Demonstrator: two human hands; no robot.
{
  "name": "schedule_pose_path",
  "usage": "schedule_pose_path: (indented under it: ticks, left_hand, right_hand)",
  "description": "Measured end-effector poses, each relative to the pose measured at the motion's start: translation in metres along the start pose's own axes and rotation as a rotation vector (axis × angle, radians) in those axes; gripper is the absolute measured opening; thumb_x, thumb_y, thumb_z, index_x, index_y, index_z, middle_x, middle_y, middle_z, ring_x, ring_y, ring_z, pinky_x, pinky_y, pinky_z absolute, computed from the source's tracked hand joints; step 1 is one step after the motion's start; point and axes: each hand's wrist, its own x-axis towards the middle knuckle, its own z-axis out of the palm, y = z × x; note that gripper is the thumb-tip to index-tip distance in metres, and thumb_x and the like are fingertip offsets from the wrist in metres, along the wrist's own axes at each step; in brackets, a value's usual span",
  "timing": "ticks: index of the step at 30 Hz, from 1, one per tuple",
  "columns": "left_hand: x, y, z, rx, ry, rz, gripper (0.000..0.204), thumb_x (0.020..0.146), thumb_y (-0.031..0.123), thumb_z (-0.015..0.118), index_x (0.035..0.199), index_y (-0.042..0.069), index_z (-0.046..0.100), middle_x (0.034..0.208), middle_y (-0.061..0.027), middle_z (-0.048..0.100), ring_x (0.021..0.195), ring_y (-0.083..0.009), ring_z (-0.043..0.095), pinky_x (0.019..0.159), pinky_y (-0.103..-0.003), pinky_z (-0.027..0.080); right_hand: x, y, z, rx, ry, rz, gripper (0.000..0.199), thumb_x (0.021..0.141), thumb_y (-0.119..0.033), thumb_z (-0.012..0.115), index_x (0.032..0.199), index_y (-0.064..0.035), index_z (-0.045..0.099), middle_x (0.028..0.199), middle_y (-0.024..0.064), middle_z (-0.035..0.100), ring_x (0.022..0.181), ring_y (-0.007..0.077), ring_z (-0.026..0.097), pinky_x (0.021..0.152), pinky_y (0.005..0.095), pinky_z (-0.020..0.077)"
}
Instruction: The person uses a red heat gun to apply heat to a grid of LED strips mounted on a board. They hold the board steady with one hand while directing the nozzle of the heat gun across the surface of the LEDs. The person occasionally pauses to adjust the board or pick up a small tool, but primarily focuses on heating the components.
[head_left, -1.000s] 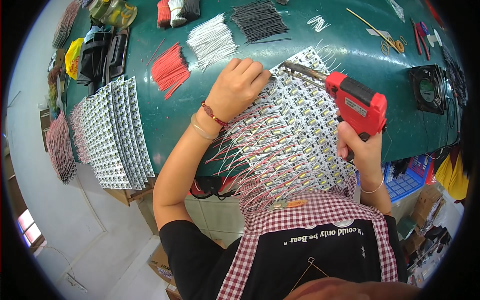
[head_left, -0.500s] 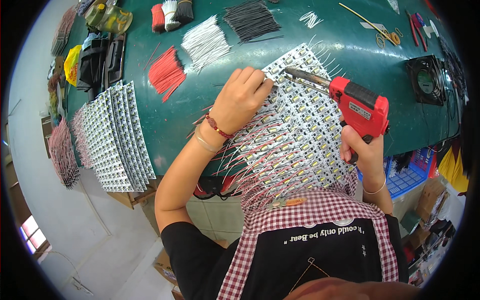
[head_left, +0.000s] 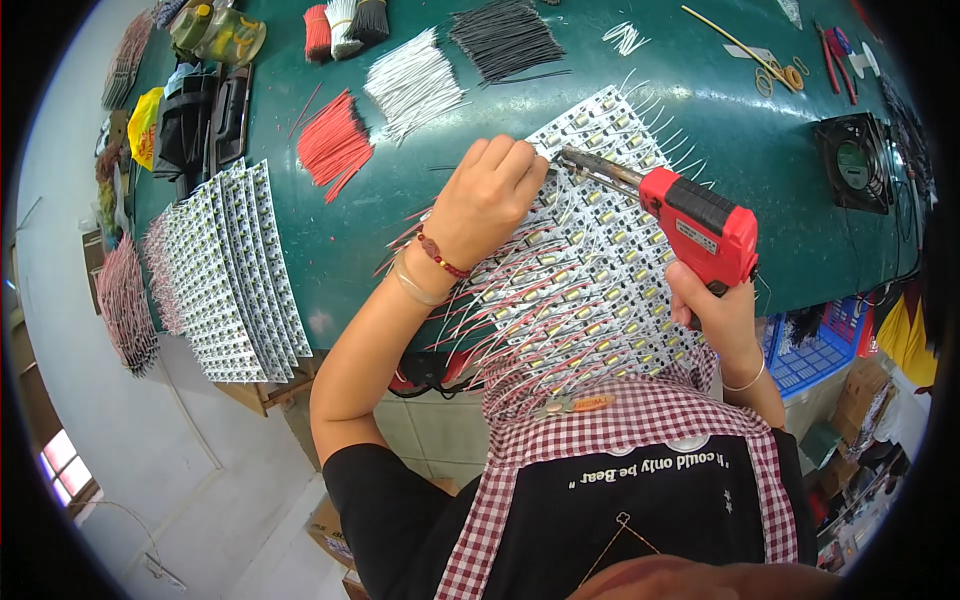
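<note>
Where the checked apron meets the near edge of the green bench, a panel of white circuit boards lies slanted across the surface, its near end reaching the cloth. Red and white leads fan out along its left side; should the left forearm brush them, or the apron tug the near end, leads could bend or the panel could slide. At left, stacked boards appear to overhang the bench edge, so a knock there could tip them.

On the right, the right hand has its grip wrapped round the handle of a red soldering gun, aimed far and left. Opposite, the left hand is curled over the panel's far-left part; whether that grip pinches anything cannot be told. The gun's tip stands just beside that hand; contact with the boards cannot be confirmed. A burn is judged the chief hazard, caused by a slip of either hand; a scorched board ranks second, from the tip dwelling.

Farther off, a black fan stands at right. Beyond the left hand lie piles of red wires, white wires and black wires.
</note>
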Motion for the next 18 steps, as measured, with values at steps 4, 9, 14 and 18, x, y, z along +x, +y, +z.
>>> schedule_pose_path:
  ticks: [4,9,14,18]
  left_hand:
    - [0.0002,0.0026,-0.0021,-0.028,-0.028,-0.028,0.021,0.076,0.002,0.061,0.097,-0.001,0.063,0.081,-0.0082,0.045,0.076,-0.0236,0.05,0.069,-0.034,0.043]
    - [0.0007,0.005,-0.0028,-0.007,-0.05,-0.039,0.021,0.075,0.003,0.06,0.096,-0.001,0.062,0.082,-0.0088,0.046,0.076,-0.0239,0.05,0.069,-0.034,0.044]
    - [0.0016,0.0075,-0.0019,0.012,-0.041,-0.038,0.02,0.075,0.003,0.06,0.095,-0.001,0.061,0.082,-0.0088,0.046,0.076,-0.0237,0.05,0.07,-0.034,0.044]
    - [0.0032,0.0095,-0.0024,0.022,-0.053,-0.048,0.02,0.074,0.003,0.06,0.094,-0.001,0.061,0.082,-0.0086,0.046,0.077,-0.0235,0.05,0.07,-0.033,0.044]
  right_hand:
    - [-0.0035,0.0006,-0.0007,0.015,0.012,-0.003,0.022,0.086,-0.009,0.072,0.103,-0.0002,0.059,0.069,0.0,0.059,0.049,0.0055,0.052,0.044,0.0213,0.0416]
    - [-0.0031,0.0031,-0.0019,0.05,0.012,-0.001,0.021,0.086,-0.009,0.071,0.102,-0.0004,0.059,0.07,0.0005,0.059,0.05,0.0057,0.053,0.044,0.0213,0.0418]
    - [-0.0014,0.002,0.0002,-0.006,0.003,0.001,0.021,0.086,-0.01,0.072,0.101,-0.0005,0.06,0.071,0.0009,0.06,0.05,0.0058,0.053,0.044,0.0215,0.042]
    - [-0.0043,-0.0018,0.0008,0.012,0.042,0.008,0.02,0.086,-0.01,0.072,0.099,-0.0006,0.06,0.068,0.0004,0.059,0.049,0.0059,0.053,0.044,0.0216,0.0417]
